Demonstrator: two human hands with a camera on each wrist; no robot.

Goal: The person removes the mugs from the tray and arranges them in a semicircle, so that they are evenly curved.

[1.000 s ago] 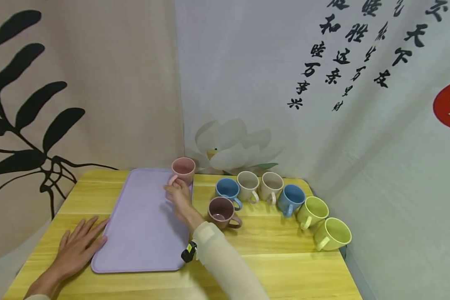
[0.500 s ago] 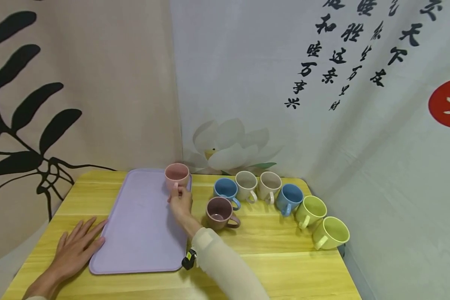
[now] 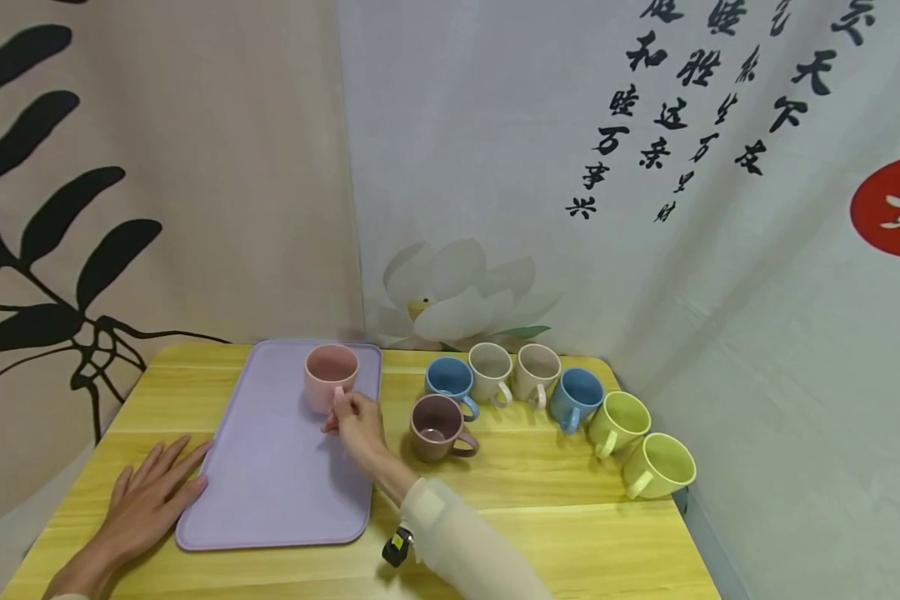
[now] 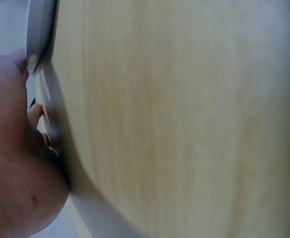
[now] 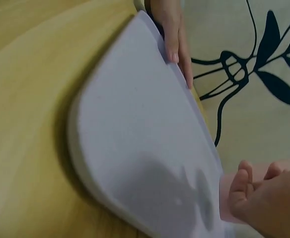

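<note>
My right hand (image 3: 362,427) pinches the handle of a pink mug (image 3: 322,382), which is upright over the far part of a lilac tray (image 3: 270,492). Whether the mug's base touches the tray I cannot tell. In the right wrist view, the fingers partly cover the pink mug (image 5: 225,198), and shadows fall on the tray (image 5: 130,114). My left hand (image 3: 146,500) lies with its fingers spread at the tray's left edge, thumb against the rim. The left wrist view has that hand (image 4: 21,158) on the wood beside the tray edge (image 4: 39,29).
Right of the tray stands a brown-purple mug (image 3: 437,429). A curved row behind it holds a blue mug (image 3: 450,379), two off-white mugs (image 3: 489,371), another blue mug (image 3: 576,396) and two yellow-green mugs (image 3: 660,467). A printed cloth (image 3: 450,167) hangs behind the wooden table (image 3: 555,542).
The pink mug has moved left and nearer from the tray's far right corner, carried by the right hand. The left hand stays at the tray's edge. The head view has shifted slightly.
</note>
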